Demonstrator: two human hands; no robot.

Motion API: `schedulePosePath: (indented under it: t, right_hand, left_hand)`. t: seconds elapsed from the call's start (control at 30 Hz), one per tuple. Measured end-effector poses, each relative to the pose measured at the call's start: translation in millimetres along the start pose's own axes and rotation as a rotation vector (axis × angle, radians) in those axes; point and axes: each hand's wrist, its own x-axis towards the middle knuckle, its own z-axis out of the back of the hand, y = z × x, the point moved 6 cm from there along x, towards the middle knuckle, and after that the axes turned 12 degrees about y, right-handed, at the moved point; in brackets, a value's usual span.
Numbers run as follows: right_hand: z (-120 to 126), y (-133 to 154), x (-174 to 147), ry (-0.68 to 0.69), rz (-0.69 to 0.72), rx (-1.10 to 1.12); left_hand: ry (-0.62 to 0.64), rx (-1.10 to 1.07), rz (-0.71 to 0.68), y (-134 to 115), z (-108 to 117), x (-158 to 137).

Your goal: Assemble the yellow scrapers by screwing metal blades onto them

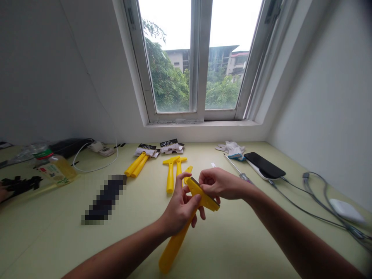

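My left hand (181, 209) is closed around a yellow scraper (176, 246), just below its wide head. The long handle slants down toward the near edge of the view. My right hand (219, 184) is closed at the scraper's head, its fingertips pinched along the far edge where a thin dark blade strip shows. Whether those fingers hold a separate small part is hidden. Just beyond my hands lie yellow scrapers (170, 174) and a loose yellow scraper head piece (188, 173), partly covered by my left fingers.
A screwdriver (236, 166), a glove (231, 149), a black phone (264, 164) and cables (322, 211) lie right. Packaged scrapers (136, 164), card packets (171, 146) and a pixelated dark object (104, 199) are left, plus a bottle (55, 166) and another person's hand (3, 192).
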Motion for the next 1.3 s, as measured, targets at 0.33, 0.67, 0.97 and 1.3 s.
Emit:
schedulePosePath:
  t: [0.33,0.67,0.97,1.3]
  right_hand:
    - [7.3,18.0,-6.2,-0.079,0.091,-0.187]
    - [6.9,19.7,-8.4,-0.062,0.101,-0.199]
    - [8.0,29.6,-11.6,-0.096,0.153,-0.282]
    - [8.4,22.6,-8.4,-0.117,0.1,-0.307]
  left_hand:
    - [0.079,-0.012,-0.008,1.5,-1.6,-1.7]
    - [0.094,0.003,-0.034,4.1,-1.3,-1.0]
    - [0.115,0.046,-0.036,1.6,-3.1,-1.3]
    - [0.092,0.096,0.005,2.9,-3.2,-3.7]
